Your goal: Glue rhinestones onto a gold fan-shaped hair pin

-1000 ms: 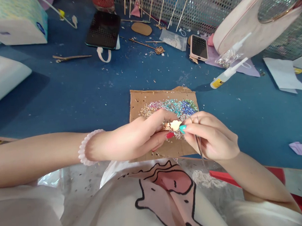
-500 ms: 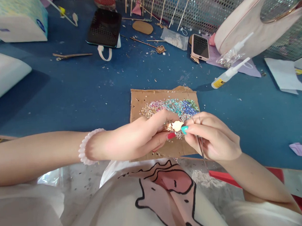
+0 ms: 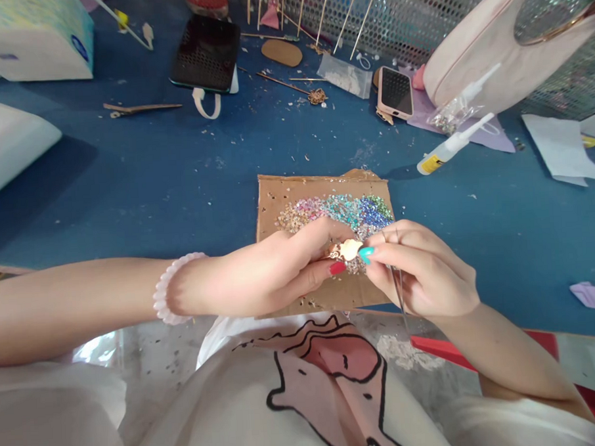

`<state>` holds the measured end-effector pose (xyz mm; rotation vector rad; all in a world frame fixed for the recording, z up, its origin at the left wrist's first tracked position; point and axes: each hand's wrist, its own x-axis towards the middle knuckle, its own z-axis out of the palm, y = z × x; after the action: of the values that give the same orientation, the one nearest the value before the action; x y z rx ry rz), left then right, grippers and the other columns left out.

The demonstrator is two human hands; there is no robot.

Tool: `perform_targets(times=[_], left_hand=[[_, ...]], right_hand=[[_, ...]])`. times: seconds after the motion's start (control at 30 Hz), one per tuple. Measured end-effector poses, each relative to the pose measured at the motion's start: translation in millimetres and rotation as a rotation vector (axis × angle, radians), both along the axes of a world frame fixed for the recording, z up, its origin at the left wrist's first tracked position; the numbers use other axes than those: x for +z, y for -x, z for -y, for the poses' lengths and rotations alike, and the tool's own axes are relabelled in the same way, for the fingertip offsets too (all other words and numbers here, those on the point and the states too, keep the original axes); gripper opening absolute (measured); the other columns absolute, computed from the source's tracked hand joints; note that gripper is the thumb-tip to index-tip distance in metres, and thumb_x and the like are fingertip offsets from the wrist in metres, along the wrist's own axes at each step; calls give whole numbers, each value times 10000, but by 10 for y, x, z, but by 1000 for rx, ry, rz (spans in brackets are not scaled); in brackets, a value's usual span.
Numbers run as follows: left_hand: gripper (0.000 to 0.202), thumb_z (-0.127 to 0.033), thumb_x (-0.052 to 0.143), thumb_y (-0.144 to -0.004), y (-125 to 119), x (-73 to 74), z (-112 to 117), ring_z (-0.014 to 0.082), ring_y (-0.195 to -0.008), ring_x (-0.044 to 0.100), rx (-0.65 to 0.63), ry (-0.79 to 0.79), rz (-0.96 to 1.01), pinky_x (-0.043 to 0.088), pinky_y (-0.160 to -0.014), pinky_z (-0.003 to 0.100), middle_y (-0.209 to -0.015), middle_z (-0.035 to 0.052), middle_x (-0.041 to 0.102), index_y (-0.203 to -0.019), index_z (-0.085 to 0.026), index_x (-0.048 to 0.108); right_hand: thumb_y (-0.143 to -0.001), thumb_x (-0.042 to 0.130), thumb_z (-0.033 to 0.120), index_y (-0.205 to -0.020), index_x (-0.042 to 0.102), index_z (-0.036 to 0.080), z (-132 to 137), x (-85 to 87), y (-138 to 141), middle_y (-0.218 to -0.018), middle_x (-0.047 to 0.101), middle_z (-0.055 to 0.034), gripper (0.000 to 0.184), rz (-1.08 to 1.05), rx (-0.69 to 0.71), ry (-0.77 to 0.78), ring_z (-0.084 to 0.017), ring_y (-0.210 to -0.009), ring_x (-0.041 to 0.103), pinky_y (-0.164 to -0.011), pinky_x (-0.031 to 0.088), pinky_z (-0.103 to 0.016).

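My left hand (image 3: 275,273) pinches a small gold ornament (image 3: 346,250) between thumb and fingers, just above a brown cardboard sheet (image 3: 271,201). My right hand (image 3: 422,270) is closed round thin metal tweezers (image 3: 398,291), and its fingertips meet the ornament from the right. A heap of small coloured sequins (image 3: 341,211), in pink, teal, blue and green, lies on the cardboard right behind both hands. A pale bead bracelet (image 3: 165,291) circles my left wrist.
On the blue table: a glue bottle (image 3: 447,151) right of the cardboard, a pink phone (image 3: 394,92), a black phone (image 3: 206,53), a tissue box (image 3: 33,37), a white pad (image 3: 8,147), wooden sticks (image 3: 318,15) by a mesh wall, papers (image 3: 560,149) at right.
Both hands stay on the ornament; my right hand has shifted very slightly to the right. Nothing else on the table has moved.
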<state>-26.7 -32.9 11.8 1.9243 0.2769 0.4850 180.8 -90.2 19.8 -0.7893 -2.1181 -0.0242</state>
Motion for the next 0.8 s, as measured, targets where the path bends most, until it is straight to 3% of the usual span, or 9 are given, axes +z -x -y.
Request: perform_targets(times=[0.2, 0.5, 0.8], left_hand=[[205, -158, 369, -951, 2, 3, 6, 66, -450, 338, -21, 37, -19, 275, -425, 158, -575, -92, 366, -1155, -150, 385], [154, -155, 371, -956, -7, 1, 7, 63, -446, 323, -18, 72, 20, 273, -425, 161, -579, -89, 365, -1109, -167, 385], [153, -148, 366, -954, -12, 9, 7, 63, -449, 329, -22, 73, 18, 282, -423, 156, -584, -86, 371, -1105, -168, 380]], right_hand=[[-767, 613, 23, -968, 584, 150, -13, 19, -21, -675, 606, -9, 240, 29, -54, -44, -132, -614, 598, -579, 558, -300], [-772, 585, -2, -986, 579, 150, -8, 34, 4, -665, 590, 9, 262, 23, 2, 21, -113, -600, 560, -611, 570, -283], [-722, 610, -55, -991, 588, 120, -6, 14, 3, -642, 591, 20, 322, 19, 9, -27, -111, -588, 530, -620, 559, -290]])
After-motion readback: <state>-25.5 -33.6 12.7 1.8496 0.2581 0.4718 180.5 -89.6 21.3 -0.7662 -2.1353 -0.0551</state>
